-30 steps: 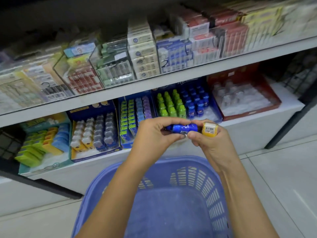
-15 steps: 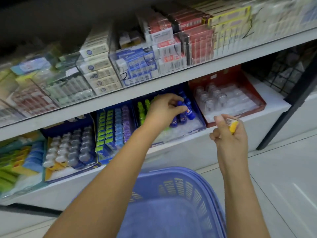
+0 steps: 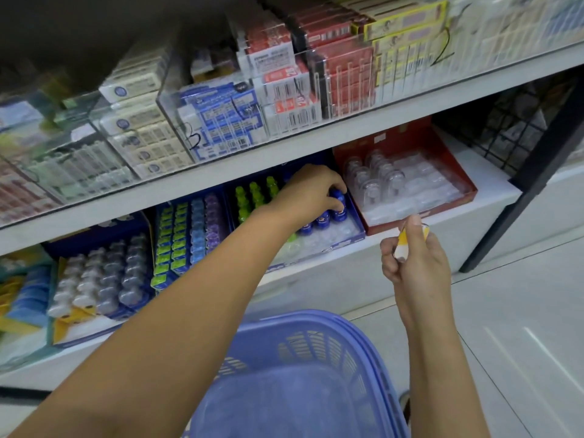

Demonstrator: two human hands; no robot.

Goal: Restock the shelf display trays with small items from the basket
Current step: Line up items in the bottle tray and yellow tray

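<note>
My left hand reaches under the upper shelf into the blue display tray. Its fingers are curled round a small blue bottle standing in the tray's right column, behind two other blue bottles. Green bottles fill the tray's left side. My right hand hovers in front of the shelf edge and pinches a small yellow item between thumb and fingers. The blue plastic basket sits low in front of me; its inside looks blurred.
A red tray with clear plastic holders stands right of the blue tray. More trays of small packs line the lower shelf to the left. The upper shelf carries clear bins of boxes. A black post and wire rack stand at right.
My hands have split apart: the left hand carried the blue bottle from in front of me into the blue tray, while the right hand kept the yellow item and stayed near the shelf edge.
</note>
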